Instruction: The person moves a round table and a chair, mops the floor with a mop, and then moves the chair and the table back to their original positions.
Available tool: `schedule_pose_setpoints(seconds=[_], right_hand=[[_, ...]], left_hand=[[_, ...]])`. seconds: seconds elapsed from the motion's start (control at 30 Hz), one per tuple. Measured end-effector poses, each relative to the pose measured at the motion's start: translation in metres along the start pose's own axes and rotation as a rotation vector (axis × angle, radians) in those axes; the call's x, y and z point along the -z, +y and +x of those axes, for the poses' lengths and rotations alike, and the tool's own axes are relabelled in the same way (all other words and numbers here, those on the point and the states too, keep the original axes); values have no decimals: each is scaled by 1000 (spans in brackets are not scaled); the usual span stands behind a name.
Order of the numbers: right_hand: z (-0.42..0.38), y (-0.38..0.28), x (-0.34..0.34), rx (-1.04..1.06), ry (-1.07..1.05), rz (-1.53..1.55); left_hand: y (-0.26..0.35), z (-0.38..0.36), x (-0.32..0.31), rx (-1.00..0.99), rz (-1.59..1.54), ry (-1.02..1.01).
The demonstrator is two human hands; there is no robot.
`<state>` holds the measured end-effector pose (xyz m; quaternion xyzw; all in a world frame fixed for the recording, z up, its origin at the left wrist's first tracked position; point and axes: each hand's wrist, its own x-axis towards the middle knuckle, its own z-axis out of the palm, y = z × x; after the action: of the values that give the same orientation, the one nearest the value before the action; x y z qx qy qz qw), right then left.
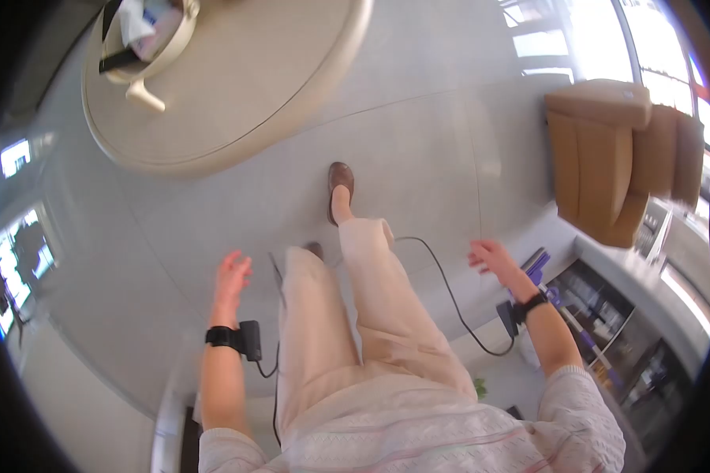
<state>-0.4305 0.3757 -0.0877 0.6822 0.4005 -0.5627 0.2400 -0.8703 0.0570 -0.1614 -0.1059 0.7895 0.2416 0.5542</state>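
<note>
Above a smooth grey tiled floor [434, 158], the person's two bare hands hang well apart, one to each side of the loose pale-cream trousers [402, 315]. The left hand [233, 277] is partly open, its fingers loosely bent and slightly spread, with nothing visible in its grasp. The right hand [494, 259] is likewise relaxed and half open, fingers curving inward, visibly holding nothing; motion softens its outline.

Nearest the left hand is a small black rectangular box [250, 340] on a black wrist strap [222, 337], a thin black cable [267, 375] running from it beside the trousers. On the right wrist, another black strap [536, 303] carries a dark boxy device [508, 317], whose long black cord [454, 306] loops toward the legs.

One brown slip-on shoe [341, 175] points forward. Farther off, at upper left, a cream rounded counter [244, 110] bears a cream oval basket [183, 49] with white tissue [136, 24]; at right stands a tan upholstered armchair [592, 158].
</note>
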Motion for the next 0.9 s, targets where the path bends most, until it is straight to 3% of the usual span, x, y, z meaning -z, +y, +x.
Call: schedule_pose_setpoints(seconds=[0.13, 0.23, 0.4, 0.6, 0.77, 0.9], right_hand=[[-94, 153, -3, -130, 111, 200], [-156, 248, -29, -192, 135, 259], [-202, 330, -77, -254, 86, 353], [-243, 421, -54, -174, 80, 483], [-257, 508, -26, -183, 143, 628], [-273, 616, 12, -187, 205, 743]], left_hand=[[-5, -30, -28, -121, 104, -182], [-32, -56, -38, -213, 131, -194], [-86, -91, -10, -170, 425, -174], [-136, -143, -18, -128, 504, -34], [-141, -176, -70, -126, 635, -28], [-150, -209, -164, -132, 755, -37]])
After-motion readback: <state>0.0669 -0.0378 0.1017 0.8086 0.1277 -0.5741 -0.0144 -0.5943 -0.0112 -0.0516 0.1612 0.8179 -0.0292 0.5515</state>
